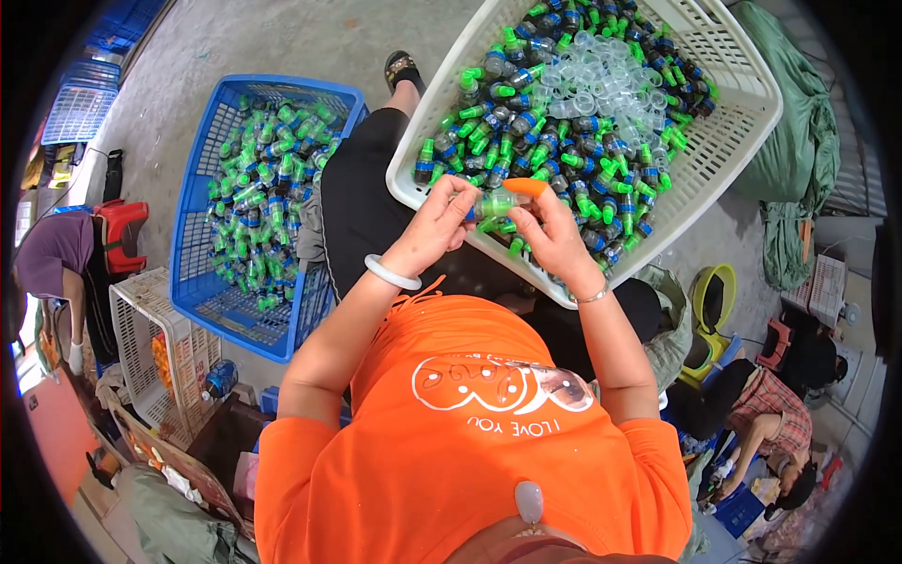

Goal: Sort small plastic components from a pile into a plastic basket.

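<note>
Over the near edge of the white basket [731,148], I hold a small bottle [494,203] with a green part and a clear end. My left hand [434,227] pinches its blue-banded end. The fingers of my right hand [556,241] close round the clear end, with an orange finger cover [524,187] on one finger. Dark small bottles with green tops [526,136] fill the basket. On top of them lies a heap of clear plastic caps [601,80]. To the left, a blue basket [246,327] holds many clear bottles with green parts [272,197].
A white crate [141,310] stands at the left, near a bent-over person [58,256] and a red stool [124,230]. Green sheeting [794,141] hangs at the right. Below it are a yellow chair [714,301] and another person in a checked shirt [772,414].
</note>
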A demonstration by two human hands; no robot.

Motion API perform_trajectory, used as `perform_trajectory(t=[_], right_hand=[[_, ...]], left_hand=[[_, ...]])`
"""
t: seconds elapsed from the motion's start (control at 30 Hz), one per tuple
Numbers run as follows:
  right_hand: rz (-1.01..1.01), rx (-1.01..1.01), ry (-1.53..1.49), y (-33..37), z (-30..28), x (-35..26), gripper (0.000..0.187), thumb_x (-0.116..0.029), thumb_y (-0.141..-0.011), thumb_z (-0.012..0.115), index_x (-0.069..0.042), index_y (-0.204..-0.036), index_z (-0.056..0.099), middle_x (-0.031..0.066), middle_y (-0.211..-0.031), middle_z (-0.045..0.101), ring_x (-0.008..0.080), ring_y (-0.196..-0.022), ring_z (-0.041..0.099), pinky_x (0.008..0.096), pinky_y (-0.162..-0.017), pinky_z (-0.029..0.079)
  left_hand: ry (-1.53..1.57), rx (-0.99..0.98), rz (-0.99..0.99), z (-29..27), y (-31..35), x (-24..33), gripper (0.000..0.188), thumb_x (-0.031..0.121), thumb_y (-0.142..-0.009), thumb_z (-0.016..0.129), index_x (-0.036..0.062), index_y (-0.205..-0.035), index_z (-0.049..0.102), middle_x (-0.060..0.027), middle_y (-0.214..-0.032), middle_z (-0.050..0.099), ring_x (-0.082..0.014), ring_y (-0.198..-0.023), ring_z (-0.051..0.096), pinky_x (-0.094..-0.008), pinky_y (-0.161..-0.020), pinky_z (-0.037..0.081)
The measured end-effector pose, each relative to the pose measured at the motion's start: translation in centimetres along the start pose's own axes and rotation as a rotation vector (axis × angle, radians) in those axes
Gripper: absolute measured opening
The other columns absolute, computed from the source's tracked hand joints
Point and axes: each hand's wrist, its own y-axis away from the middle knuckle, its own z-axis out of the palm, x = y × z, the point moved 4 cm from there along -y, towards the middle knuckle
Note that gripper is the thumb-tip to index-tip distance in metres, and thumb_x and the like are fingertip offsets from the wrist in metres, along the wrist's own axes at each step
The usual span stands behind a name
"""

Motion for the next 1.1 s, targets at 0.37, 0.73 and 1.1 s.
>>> perform_trajectory(t=[0.37,0.73,1.1], right_hand=[[-0.270,-0.031,0.402,-0.1,0.6,-1.8,0.043,-0.018,-0.081,0.074,-0.002,-0.116,0.054,0.0114,-0.088,0.061,0.0203,-0.067,0.061,0.0314,-0.056,0.047],[-0.029,-0.187,0.217,-0.8,2.4,-1.1,0.040,-0.033,-0.080,0.074,-0.003,-0.103,0.060,0.0102,-0.068,0.059,0.0238,-0.056,0.058,0.0330,-0.055,0.046],[0.008,0.427,0.764,-11.3,-6.0,3.9,0.049,-0.037,-0.084,0.069,-0.003,-0.115,0.053,0.0162,-0.098,0.062,0.0326,-0.080,0.063,0.0430,-0.069,0.050]], left_hand=[[-0.078,0.043,0.076,1.5,0.0,-0.4,0.024,0.030,-0.101,0.047,0.0060,-0.100,0.049,-0.0007,-0.077,0.051,-0.0065,-0.065,0.048,-0.0219,-0.055,0.040],[-0.552,0.174,0.353,0.3,2.2,0.8,0.016,0.017,-0.098,0.051,0.0017,-0.098,0.055,-0.0061,-0.081,0.062,-0.0161,-0.075,0.059,-0.0319,-0.069,0.048],[-1.051,1.141,0.512,-16.9,8.5,2.0,0.018,0.013,-0.087,0.063,0.0048,-0.103,0.063,-0.0087,-0.097,0.060,-0.0219,-0.085,0.057,-0.0344,-0.081,0.044]])
